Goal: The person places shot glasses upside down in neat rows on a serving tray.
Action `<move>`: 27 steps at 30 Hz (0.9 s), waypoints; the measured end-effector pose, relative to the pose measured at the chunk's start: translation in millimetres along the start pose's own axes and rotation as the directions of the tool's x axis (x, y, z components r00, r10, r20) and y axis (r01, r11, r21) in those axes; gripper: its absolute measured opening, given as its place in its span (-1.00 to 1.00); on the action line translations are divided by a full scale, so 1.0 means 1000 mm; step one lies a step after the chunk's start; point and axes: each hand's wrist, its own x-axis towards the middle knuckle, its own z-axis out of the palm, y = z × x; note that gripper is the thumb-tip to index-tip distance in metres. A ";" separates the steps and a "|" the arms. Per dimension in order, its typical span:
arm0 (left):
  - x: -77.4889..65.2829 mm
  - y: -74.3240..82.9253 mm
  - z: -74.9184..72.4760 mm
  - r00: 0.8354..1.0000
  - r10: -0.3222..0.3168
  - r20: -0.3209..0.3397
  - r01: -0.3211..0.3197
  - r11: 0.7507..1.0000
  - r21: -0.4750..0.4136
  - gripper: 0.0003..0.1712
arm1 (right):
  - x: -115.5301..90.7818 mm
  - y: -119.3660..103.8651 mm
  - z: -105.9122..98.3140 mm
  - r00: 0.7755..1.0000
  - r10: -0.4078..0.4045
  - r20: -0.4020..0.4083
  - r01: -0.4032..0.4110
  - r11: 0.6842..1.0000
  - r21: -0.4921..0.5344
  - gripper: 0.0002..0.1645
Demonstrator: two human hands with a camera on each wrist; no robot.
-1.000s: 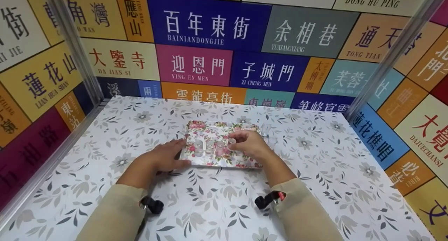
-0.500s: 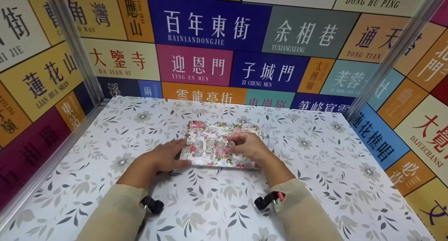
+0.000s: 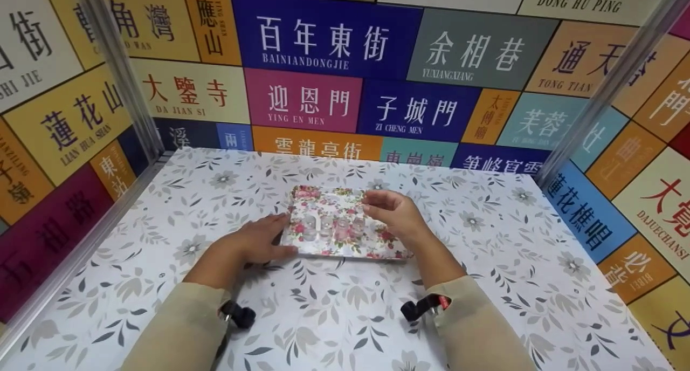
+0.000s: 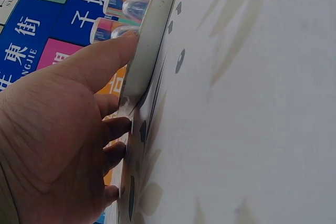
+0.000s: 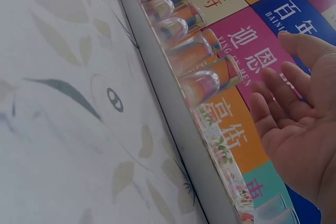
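Note:
Several small clear shot glasses (image 3: 342, 228) stand upright in a row on a floral-printed tray (image 3: 372, 251). My left hand (image 3: 259, 240) rests at the tray's left end, the thumb against its rim and the other fingers along the side, as the left wrist view shows. Over the tray's right part is my right hand (image 3: 398, 214), its fingers loosely bent and nothing in them. The right wrist view shows this hand (image 5: 304, 114) apart from the nearest glass (image 5: 210, 80) of the row.
More clear glasses (image 5: 273, 211) show low in the right wrist view, beyond the tray's right part. A white table (image 3: 323, 311) with a leaf print bears everything. Coloured panels with lettering (image 3: 323, 42) wall in the back and both sides.
My right hand has let go of the rightmost glass of the row, which now stands on the tray, and has moved up and right. My left hand stays at the tray's left end.

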 end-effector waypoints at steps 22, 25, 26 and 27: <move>-0.001 0.001 0.001 0.998 -0.066 0.009 0.067 0.997 -0.033 0.25 | -0.016 0.005 -0.062 0.992 -0.017 -0.128 0.016 1.000 -0.012 -0.38; 0.000 0.001 0.001 0.998 -0.063 0.009 0.063 0.998 -0.029 0.24 | -0.020 0.006 -0.073 0.988 -0.003 -0.152 -0.002 0.999 -0.032 -0.39; 0.000 0.001 0.001 0.998 -0.059 0.008 0.059 0.998 -0.025 0.23 | -0.022 0.007 -0.077 0.987 -0.004 -0.160 -0.001 0.999 -0.032 -0.39; 0.000 0.001 0.001 0.999 -0.051 0.007 0.052 0.998 -0.020 0.23 | -0.023 0.008 -0.081 0.986 -0.007 -0.165 0.001 0.999 -0.034 -0.39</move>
